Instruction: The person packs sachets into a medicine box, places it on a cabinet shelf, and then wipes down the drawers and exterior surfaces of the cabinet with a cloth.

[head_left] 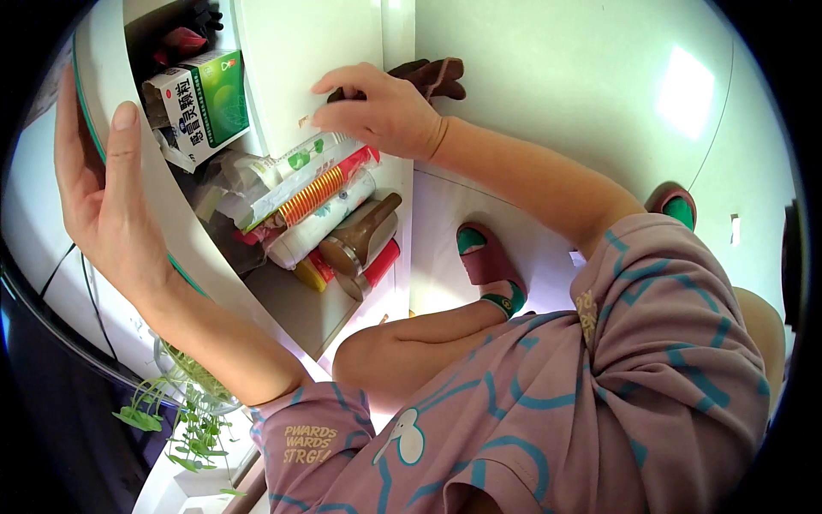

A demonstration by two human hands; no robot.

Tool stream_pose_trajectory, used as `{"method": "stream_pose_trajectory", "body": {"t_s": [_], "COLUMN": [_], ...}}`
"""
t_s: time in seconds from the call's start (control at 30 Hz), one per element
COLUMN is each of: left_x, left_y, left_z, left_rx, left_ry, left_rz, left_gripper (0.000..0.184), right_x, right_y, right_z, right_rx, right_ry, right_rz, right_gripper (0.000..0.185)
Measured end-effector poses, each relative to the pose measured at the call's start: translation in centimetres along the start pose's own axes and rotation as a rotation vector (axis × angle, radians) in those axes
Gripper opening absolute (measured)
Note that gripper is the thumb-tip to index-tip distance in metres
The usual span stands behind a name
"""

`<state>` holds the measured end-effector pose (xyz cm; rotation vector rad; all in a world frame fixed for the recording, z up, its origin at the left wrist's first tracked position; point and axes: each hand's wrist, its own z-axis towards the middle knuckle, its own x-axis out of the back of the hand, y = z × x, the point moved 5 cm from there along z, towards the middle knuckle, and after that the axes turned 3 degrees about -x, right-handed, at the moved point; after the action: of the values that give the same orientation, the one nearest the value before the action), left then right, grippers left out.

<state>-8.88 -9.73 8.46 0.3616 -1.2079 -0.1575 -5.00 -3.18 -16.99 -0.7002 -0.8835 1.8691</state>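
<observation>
My left hand (116, 206) rests at the green-edged top (180, 270) of a white cabinet, thumb along the front and fingers stretched over the far side. My right hand (381, 111) hovers at the open compartment, thumb and fingers apart, with nothing clearly held. Just below it lie a clear plastic bag (240, 184), a sleeve of stacked orange-red items (321, 195), a white patterned roll (321, 227) and a brown-tinted jar (364, 236). A dark brown glove-like thing (441, 77) shows behind the right hand; part of it is hidden.
A green and white medicine box (205, 103) stands in the upper compartment. A trailing plant (197, 428) hangs at lower left, near black cables (90, 300). My slippered foot (488, 257) is on the pale floor (548, 111) beside the cabinet.
</observation>
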Motion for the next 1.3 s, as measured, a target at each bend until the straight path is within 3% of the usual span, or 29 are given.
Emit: {"method": "stream_pose_trajectory", "body": {"t_s": [0.03, 0.1, 0.13, 0.2, 0.23, 0.3, 0.33, 0.4, 0.57, 0.63, 0.67, 0.73, 0.77, 0.8, 0.87, 1.03, 1.1, 1.3], "left_x": [0.0, 0.0, 0.0, 0.1, 0.2, 0.1, 0.1, 0.2, 0.3, 0.3, 0.4, 0.4, 0.4, 0.3, 0.3, 0.4, 0.4, 0.5], "left_y": [0.0, 0.0, -0.1, -0.3, -0.3, -0.3, -0.3, -0.3, -0.6, -0.6, -0.5, -0.5, -0.3, -0.3, -0.4, -0.6, -0.6, -0.8], "left_z": [0.0, 0.0, 0.0, 0.1, 0.1, 0.1, 0.1, 0.0, 0.2, 0.0, 0.0, -0.1, -0.2, -0.2, -0.1, 0.0, -0.1, -0.1], "left_rx": [0.004, 0.005, 0.008, 0.004, -0.003, -0.001, 0.0, -0.001, -0.034, -0.015, -0.013, 0.064, 0.065, 0.067, 0.067, 0.013, 0.017, 0.025], "left_ry": [0.004, 0.003, 0.003, 0.001, -0.002, -0.001, -0.001, 0.003, 0.003, 0.012, 0.013, -0.019, -0.015, -0.002, 0.01, -0.005, -0.001, 0.006], "left_rz": [0.013, 0.008, 0.002, 0.003, 0.002, -0.003, -0.01, -0.006, -0.006, -0.024, -0.021, -0.011, -0.01, -0.017, -0.024, -0.026, -0.021, -0.035], "left_gripper": [0.053, 0.053, 0.054, 0.054, 0.054, 0.054, 0.054, 0.054, 0.053, 0.053, 0.053, 0.054, 0.054, 0.054, 0.054, 0.054, 0.054, 0.053], "right_x": [-0.2, -0.7, -0.8, -1.0, -0.8, -0.5, 0.0, 0.4, 1.1, 1.0, 1.0, 0.8, 1.0, 0.9, 0.9, 1.3, 1.5, 0.6], "right_y": [-0.1, 0.9, 0.7, 1.4, 1.0, 1.2, 1.1, 1.1, 1.2, 0.0, 0.1, 0.7, 1.5, 1.8, 2.3, 3.0, 3.9, 4.0], "right_z": [0.0, 0.0, 0.1, 0.1, 0.4, 0.8, 1.3, 1.5, 1.9, 2.9, 3.0, 3.0, 3.0, 2.7, 2.1, 1.4, 0.9, 0.3], "right_rx": [0.0, -0.296, -0.297, -0.562, -0.563, -0.778, -0.778, -0.894, -0.917, -0.633, -0.633, -0.654, -0.482, -0.48, -0.397, -0.447, -0.614, -0.448], "right_ry": [0.0, 0.005, 0.004, -0.009, -0.011, -0.031, -0.035, -0.199, -0.304, -0.292, -0.294, -0.365, -0.313, -0.315, -0.345, -0.253, -0.336, -0.316], "right_rz": [0.0, 0.195, 0.196, 0.346, 0.349, 0.427, 0.43, 0.557, 0.593, 0.947, 0.949, 0.821, 0.501, 0.5, 0.147, 0.066, 0.015, 0.023], "right_gripper": [0.033, 0.021, 0.021, 0.02, 0.02, 0.023, 0.023, 0.022, 0.017, 0.019, 0.019, 0.023, 0.024, 0.024, 0.022, 0.02, 0.02, 0.018]}}
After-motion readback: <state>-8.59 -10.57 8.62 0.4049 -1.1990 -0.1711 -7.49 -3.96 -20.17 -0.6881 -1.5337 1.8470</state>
